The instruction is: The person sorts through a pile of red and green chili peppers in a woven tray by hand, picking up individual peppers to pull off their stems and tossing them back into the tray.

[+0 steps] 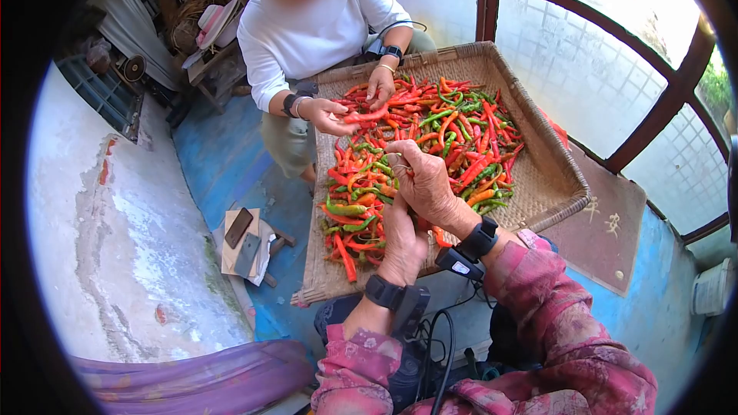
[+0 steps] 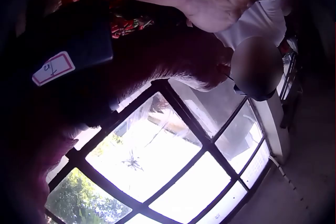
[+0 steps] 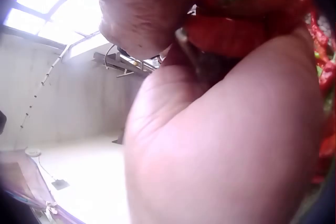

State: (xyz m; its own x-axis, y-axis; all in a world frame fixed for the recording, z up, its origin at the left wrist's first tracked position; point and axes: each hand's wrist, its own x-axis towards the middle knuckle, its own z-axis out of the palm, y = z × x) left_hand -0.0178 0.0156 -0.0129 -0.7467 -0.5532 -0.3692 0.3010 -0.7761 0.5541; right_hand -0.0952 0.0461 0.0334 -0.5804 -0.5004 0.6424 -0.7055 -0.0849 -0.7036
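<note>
In the head view my right hand point(image 1: 432, 188) is curled, with thumb and forefinger together at a thin pale strand. My left hand point(image 1: 403, 244) is just below, its fingers mostly hidden behind the right, so its hold is unclear. The right wrist view shows a red pepper point(image 3: 226, 35) in the curl of my right hand point(image 3: 226, 134), with the other hand point(image 3: 147, 14) close against it. Both hands are over red, orange and green peppers point(image 1: 461, 165) spread in a woven basket point(image 1: 546, 169). The left wrist view is dark and shows no clear grip.
Across the basket a person in a white shirt point(image 1: 307, 27) handles red peppers. Two phones lie on a small stool point(image 1: 231, 242) at the left. Framed windows point(image 1: 584, 54) stand at the right, beside a mat point(image 1: 607, 223) and a white bucket point(image 1: 711, 288). Cables hang near my wrists.
</note>
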